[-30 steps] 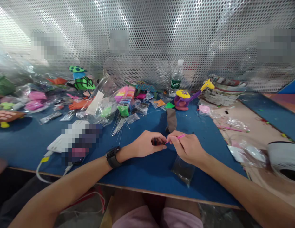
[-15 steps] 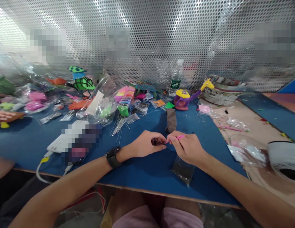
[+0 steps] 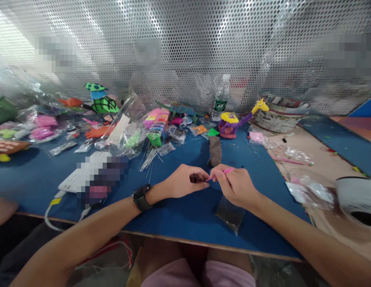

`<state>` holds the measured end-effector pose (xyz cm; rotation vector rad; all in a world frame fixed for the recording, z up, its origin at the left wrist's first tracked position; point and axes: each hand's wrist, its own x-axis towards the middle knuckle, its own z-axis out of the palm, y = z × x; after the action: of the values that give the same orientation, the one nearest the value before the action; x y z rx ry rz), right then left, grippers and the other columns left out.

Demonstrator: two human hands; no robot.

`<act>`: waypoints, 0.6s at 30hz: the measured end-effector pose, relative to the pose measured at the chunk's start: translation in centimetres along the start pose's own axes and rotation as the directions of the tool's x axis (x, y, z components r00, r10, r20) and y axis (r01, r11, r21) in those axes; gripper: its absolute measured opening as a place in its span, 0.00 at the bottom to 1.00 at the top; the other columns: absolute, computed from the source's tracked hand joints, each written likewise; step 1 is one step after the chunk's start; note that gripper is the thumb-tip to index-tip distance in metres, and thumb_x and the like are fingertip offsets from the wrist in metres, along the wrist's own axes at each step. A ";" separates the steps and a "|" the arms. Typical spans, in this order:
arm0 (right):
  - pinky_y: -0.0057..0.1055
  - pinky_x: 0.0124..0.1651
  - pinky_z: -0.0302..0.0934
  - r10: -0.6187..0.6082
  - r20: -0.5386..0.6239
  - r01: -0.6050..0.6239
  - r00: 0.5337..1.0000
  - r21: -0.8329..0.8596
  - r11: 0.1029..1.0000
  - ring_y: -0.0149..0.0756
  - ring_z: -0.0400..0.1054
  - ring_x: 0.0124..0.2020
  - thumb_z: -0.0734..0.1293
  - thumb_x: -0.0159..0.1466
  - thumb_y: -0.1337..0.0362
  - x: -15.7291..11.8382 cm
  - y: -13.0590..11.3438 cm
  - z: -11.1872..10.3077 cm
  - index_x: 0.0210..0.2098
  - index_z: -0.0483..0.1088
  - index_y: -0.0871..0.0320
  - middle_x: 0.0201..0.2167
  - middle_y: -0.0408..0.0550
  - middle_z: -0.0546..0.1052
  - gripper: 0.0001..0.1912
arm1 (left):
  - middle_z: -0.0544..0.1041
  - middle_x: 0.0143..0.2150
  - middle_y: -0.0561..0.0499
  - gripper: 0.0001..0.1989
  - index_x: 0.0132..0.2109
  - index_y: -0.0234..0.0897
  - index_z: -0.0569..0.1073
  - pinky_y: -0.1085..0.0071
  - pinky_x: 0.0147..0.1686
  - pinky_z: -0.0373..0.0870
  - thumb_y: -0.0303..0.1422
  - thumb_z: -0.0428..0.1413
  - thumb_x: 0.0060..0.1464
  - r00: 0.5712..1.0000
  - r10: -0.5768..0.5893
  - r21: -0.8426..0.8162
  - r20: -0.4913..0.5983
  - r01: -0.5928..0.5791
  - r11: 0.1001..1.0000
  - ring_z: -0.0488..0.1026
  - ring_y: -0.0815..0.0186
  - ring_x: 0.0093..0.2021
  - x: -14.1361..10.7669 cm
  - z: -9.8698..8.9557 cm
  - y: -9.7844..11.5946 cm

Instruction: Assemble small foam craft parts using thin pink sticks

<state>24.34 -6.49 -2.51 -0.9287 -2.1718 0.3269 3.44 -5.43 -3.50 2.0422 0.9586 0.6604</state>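
My left hand [image 3: 184,181] is curled round a small dark brown and black piece [image 3: 198,178], whose shape is mostly covered by the fingers. My right hand [image 3: 235,183] pinches a thin pink stick-like tool [image 3: 229,170], its tip meeting the dark piece at the left fingertips. Just beyond the hands lies a grey-brown clay-like strip [image 3: 215,150]. A clear bag with dark contents [image 3: 230,216] rests on the blue tabletop [image 3: 179,219] below my right hand.
At the back stand a water bottle [image 3: 222,99], a purple and yellow figure with a giraffe head [image 3: 230,125] and a paper-covered basket [image 3: 279,117]. Bagged coloured clay [image 3: 43,127], wires [image 3: 149,157] and a white power bank [image 3: 83,171] lie left. A white roll [image 3: 357,195] sits right.
The pink tool has turned slightly in my right hand. Both hands stay in nearly the same place, fingertips still close together.
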 end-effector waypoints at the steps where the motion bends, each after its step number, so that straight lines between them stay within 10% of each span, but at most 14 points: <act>1: 0.26 0.27 0.58 0.089 -0.023 -0.086 0.996 0.108 0.990 0.30 0.69 0.24 0.52 0.75 0.54 0.1 0.0 0.1 0.29 0.71 0.56 0.25 0.45 0.77 0.25 | 0.81 0.34 0.52 0.10 0.43 0.36 0.79 0.75 0.33 0.68 0.37 0.61 0.57 1.000 -0.003 0.003 0.001 0.003 1.000 0.73 0.70 0.32 0.0 0.0 0.0; 5: 0.25 0.16 0.47 0.458 0.057 -0.389 0.887 0.627 0.675 0.25 0.55 0.14 0.57 0.70 0.42 0.9 0.2 0.6 0.28 0.67 0.56 0.19 0.40 0.68 0.26 | 0.81 0.36 0.52 0.10 0.44 0.37 0.79 0.74 0.35 0.69 0.37 0.61 0.57 1.000 0.001 -0.001 -0.012 -0.001 1.000 0.74 0.69 0.33 0.0 0.0 0.1; 9: 0.24 0.13 0.39 0.538 0.205 -0.451 0.817 0.810 0.376 0.22 0.48 0.11 0.64 0.65 0.40 1.5 0.2 0.6 0.31 0.67 0.56 0.19 0.37 0.67 0.24 | 0.81 0.38 0.51 0.11 0.44 0.36 0.79 0.74 0.38 0.70 0.37 0.62 0.57 0.999 0.034 -0.030 -0.018 -0.035 0.999 0.75 0.69 0.36 -0.2 -0.1 0.3; 18: 0.23 0.13 0.37 0.537 0.248 -0.450 0.807 0.847 0.285 0.20 0.47 0.10 0.66 0.64 0.43 1.5 -0.1 0.4 0.33 0.69 0.57 0.18 0.36 0.67 0.22 | 0.80 0.34 0.50 0.13 0.45 0.33 0.79 0.75 0.35 0.69 0.38 0.62 0.57 0.995 0.075 -0.148 -0.064 -0.084 0.985 0.74 0.70 0.34 -0.3 -0.2 0.7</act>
<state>23.30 -5.44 -1.95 -0.8946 -1.1837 1.5489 3.41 -5.92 -2.89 1.9445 0.8375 0.8140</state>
